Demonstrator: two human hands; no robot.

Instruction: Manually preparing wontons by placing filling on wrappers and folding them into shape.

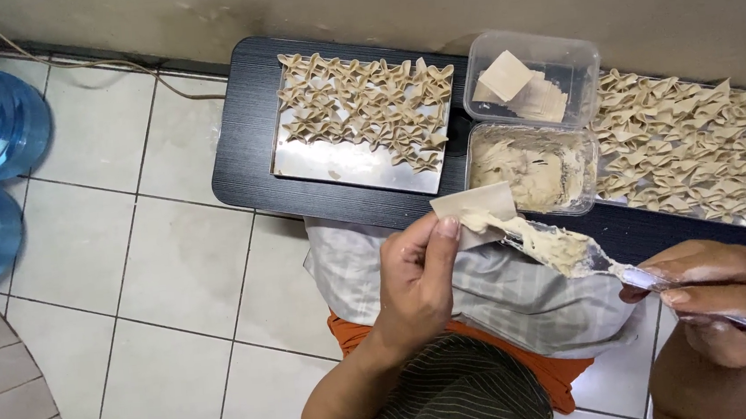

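Our left hand [415, 273] pinches a thin, limp dumpling wrapper [476, 210] by its edge; our right hand [724, 290] grips the filling-smeared spoon [571, 251].

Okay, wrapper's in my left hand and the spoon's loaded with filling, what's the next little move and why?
Probably wipe a dab off the filling-smeared metal spoon onto the square pale dough wrapper. The spoon's tip already touches the wrapper held by the left hand, and the right hand grips the handle.

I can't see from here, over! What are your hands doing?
Left hand pinching a thin beige square wrapper. Right hand gripping a metal spoon, smearing pale filling on. Nothing blocking.
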